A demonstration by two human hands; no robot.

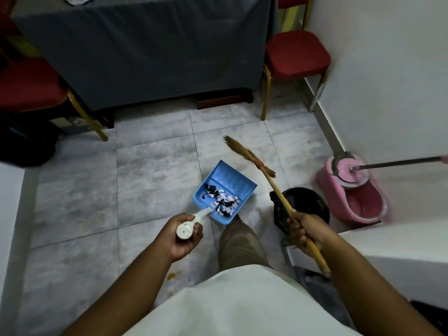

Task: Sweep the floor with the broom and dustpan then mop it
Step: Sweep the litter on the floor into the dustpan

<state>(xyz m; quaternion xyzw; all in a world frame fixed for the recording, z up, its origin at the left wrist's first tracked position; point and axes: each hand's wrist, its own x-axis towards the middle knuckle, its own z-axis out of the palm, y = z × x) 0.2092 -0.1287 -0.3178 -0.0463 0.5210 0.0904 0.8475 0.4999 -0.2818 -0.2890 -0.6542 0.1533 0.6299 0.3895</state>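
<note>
Head view: the left hand (183, 235) is curling its fingers (196, 232) round the white handle of the blue dustpan (225, 190), holding it above the grey tiled floor (150, 163) near the centre, pan pointing toward one o'clock. Black-and-white paper scraps (224, 202) are lying in the pan's rear half. The right hand (303, 230), at four o'clock, is gripping the broom (271, 180) by its wooden stick, bristles pointing toward twelve o'clock, beyond the dustpan's far edge. A black bin (308, 202) is sitting just beyond that hand. At three o'clock a pink mop bucket (356, 197) is standing by the wall, the mop (351, 169) resting in its spinner. A red chair (297, 54) is standing at one o'clock beside the grey-draped worktop (145, 44)
</note>
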